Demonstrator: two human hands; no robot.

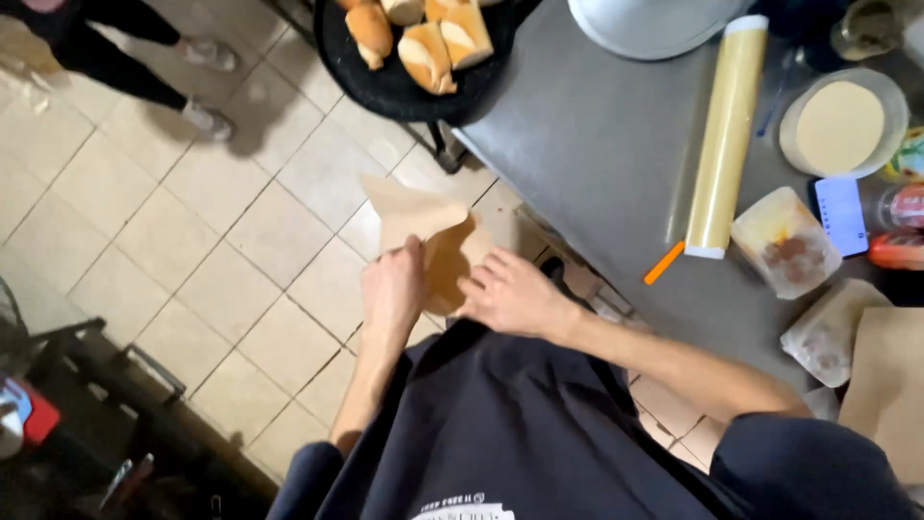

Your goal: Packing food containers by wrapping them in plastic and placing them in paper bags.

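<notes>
Both my hands hold a brown paper bag [423,217] in front of my chest, above the tiled floor. My left hand [393,289] grips the bag's left edge with the thumb on the paper. My right hand [510,292] has its fingers at the bag's open mouth, spreading it. The bag's inside shows as a darker brown pocket between the two hands.
A steel table [597,144] lies to the right with a roll of cling film [724,130], an orange pen [664,262], wrapped food packs [784,241], a lidded round tub [840,125] and brown paper [890,385]. A black round griddle [385,87] carries bread rolls [428,39]. Another person's legs [144,67] stand at top left.
</notes>
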